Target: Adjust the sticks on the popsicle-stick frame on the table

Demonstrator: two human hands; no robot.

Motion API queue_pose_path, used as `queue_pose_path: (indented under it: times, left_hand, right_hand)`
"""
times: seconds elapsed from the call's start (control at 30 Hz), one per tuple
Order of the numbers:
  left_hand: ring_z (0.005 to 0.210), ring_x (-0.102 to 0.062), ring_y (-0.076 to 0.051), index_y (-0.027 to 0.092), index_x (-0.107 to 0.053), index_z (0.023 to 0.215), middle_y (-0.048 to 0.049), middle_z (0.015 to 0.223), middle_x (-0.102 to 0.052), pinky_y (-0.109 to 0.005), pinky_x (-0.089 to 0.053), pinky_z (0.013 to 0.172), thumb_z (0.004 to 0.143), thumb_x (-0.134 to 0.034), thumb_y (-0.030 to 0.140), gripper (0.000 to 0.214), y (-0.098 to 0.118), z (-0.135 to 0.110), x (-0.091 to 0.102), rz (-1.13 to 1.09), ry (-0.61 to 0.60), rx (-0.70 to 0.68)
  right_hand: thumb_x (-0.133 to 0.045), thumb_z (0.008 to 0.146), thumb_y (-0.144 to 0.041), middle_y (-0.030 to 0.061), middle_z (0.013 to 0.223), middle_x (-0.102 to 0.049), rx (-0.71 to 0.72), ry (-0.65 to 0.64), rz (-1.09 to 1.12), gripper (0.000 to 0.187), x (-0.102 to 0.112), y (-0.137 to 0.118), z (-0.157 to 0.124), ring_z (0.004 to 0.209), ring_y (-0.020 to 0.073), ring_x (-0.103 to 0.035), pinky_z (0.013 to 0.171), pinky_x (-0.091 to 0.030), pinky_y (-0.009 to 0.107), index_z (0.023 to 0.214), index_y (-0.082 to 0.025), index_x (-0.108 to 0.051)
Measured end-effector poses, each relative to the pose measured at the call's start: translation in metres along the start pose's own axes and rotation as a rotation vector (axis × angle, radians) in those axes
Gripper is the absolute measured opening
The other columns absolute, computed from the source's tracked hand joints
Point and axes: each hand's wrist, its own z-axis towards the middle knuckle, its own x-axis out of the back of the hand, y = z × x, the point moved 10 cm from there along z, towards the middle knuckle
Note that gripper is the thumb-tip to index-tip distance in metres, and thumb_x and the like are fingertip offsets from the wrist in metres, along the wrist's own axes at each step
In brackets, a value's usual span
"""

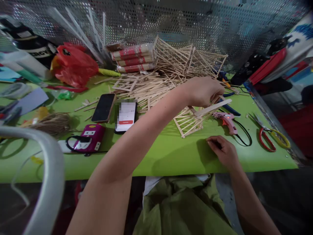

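My left hand (pixel 204 90) reaches across to the right, its fingers curled down onto the top of a small wooden stick frame (pixel 187 125); the fingertips are partly hidden. A wide flat stick (pixel 214 107) juts out to the right below those fingers. Loosely closed, my right hand (pixel 223 150) rests near the table's front edge with nothing visible in it. Between the frame and the scissors lies a pink glue gun (pixel 228 122) with a black cord. Behind my left hand stands a larger stick structure (pixel 188 57), with many loose sticks (pixel 149 86) heaped before it.
Red-handled scissors (pixel 267 138) lie at the right. Two phones (pixel 104 107) and a purple power socket (pixel 91 137) are left of my forearm. Packed stick bundles (pixel 134 58) and a red plastic bag (pixel 73 65) stand behind. A grey curved tube (pixel 52 169) crosses the near left.
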Motion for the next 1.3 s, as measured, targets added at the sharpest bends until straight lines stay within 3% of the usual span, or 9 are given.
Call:
queue_pose_path:
  times: [0.4,0.53,0.63,0.73,0.9,1.03,1.17,1.3]
  left_hand:
    - [0.097,-0.066,-0.019,0.02,-0.076,0.099,-0.0038,0.1,-0.075,-0.031,-0.043,0.083,0.076,-0.054,0.013,0.033,0.002,-0.034,0.02,-0.056,0.067,0.049]
    - [0.097,-0.065,-0.019,0.019,-0.074,0.095,-0.0039,0.098,-0.075,-0.031,-0.044,0.087,0.079,-0.053,0.015,0.026,0.002,-0.052,0.032,-0.083,0.139,0.07]
    - [0.1,-0.064,-0.018,0.023,-0.073,0.094,-0.004,0.102,-0.075,-0.031,-0.046,0.09,0.086,-0.053,0.016,0.022,-0.003,-0.067,0.036,-0.089,0.204,0.108]
    - [0.106,-0.065,-0.019,0.024,-0.072,0.097,-0.0041,0.105,-0.076,-0.033,-0.047,0.096,0.091,-0.056,0.018,0.019,-0.012,-0.079,0.033,-0.118,0.311,0.134]
    - [0.101,-0.067,-0.022,0.019,-0.072,0.096,-0.0068,0.102,-0.077,-0.036,-0.049,0.092,0.096,-0.065,0.025,0.009,-0.02,-0.101,0.023,-0.282,0.636,0.012]
    - [0.104,-0.069,-0.022,0.021,-0.075,0.1,-0.0069,0.104,-0.079,-0.037,-0.051,0.093,0.098,-0.07,0.029,0.01,-0.022,-0.119,0.015,-0.349,0.8,-0.07]
    - [0.113,-0.071,-0.023,0.023,-0.075,0.103,-0.007,0.11,-0.08,-0.042,-0.053,0.104,0.103,-0.066,0.032,0.013,-0.02,-0.131,0.005,-0.353,0.839,-0.14]
    - [0.131,-0.067,-0.024,0.026,-0.07,0.129,-0.0097,0.13,-0.076,-0.046,-0.052,0.114,0.107,-0.061,0.032,0.025,-0.018,-0.134,-0.013,-0.297,0.8,-0.15]
  right_hand:
    - [-0.068,0.094,-0.051,0.0057,0.086,-0.076,-0.039,0.024,0.072,0.028,0.001,0.006,-0.001,0.073,0.0229,-0.068,0.069,-0.056,0.036,0.095,-0.025,-0.076]
    - [-0.07,0.094,-0.057,0.0041,0.081,-0.073,-0.108,0.048,0.134,0.036,0.002,0.015,0.004,0.063,0.0189,-0.06,0.058,-0.05,0.031,0.106,-0.023,-0.077]
    - [-0.072,0.093,-0.059,0.0059,0.097,-0.076,-0.141,0.072,0.264,0.044,0.003,0.018,0.016,0.063,0.0163,-0.059,0.058,-0.052,0.031,0.116,-0.023,-0.076]
    - [-0.077,0.088,-0.06,0.008,0.113,-0.077,-0.166,0.114,0.431,0.049,0.004,0.017,0.035,0.065,0.0153,-0.061,0.06,-0.054,0.031,0.122,-0.024,-0.075]
    - [-0.082,0.083,-0.062,0.0031,0.084,-0.073,-0.19,0.167,0.561,0.046,0.009,0.007,0.064,0.062,0.0152,-0.058,0.055,-0.046,0.029,0.108,-0.024,-0.08]
    - [-0.086,0.079,-0.061,0.0025,0.087,-0.074,-0.166,0.24,0.619,0.045,0.024,-0.003,0.077,0.062,0.0128,-0.056,0.056,-0.043,0.027,0.105,-0.025,-0.081]
    - [-0.091,0.074,-0.056,0.0011,0.078,-0.07,-0.138,0.343,0.614,0.043,0.051,-0.011,0.083,0.059,0.0124,-0.053,0.053,-0.042,0.025,0.1,-0.023,-0.08]
    - [-0.092,0.075,-0.047,0.0022,0.08,-0.072,-0.075,0.423,0.546,0.037,0.081,-0.024,0.087,0.068,0.0149,-0.06,0.061,-0.049,0.027,0.097,-0.02,-0.08]
